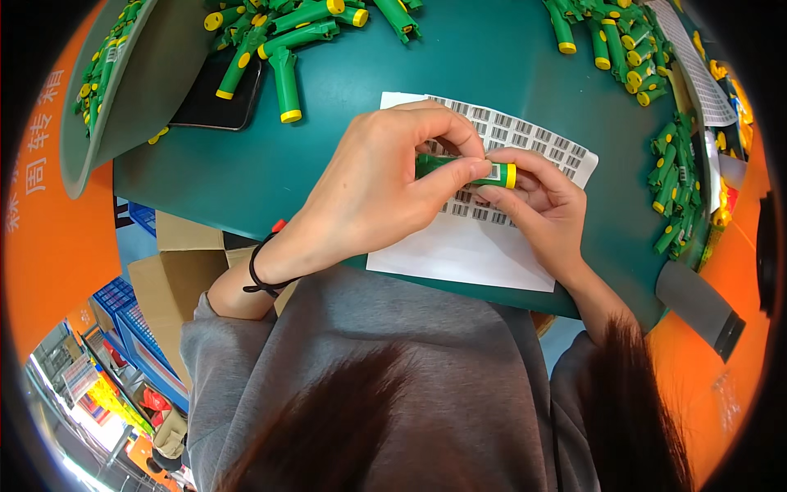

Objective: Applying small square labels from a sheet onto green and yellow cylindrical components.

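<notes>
A small green plastic tube with a yellow end (511, 175) is held between my two hands above a white sheet of barcode stickers (459, 256). My left hand (385, 176) has its thumb and fingers closed around the tube's green body, the thumb pressing beside a small white barcode label (494, 171). Close to the yellow end, the fingers and thumb of my right hand (545, 201) are also closed on the tube. Both hands hide much of the tube and part of the sheet's printed rows.
Loose green tubes (287, 86) lie at the table's far left, beside a dark flat device (234, 111). More tubes (611, 45) heap along the right side, near another label sheet (697, 70). A grey bin (156, 82) stands left; a cardboard box (176, 287) sits below the edge.
</notes>
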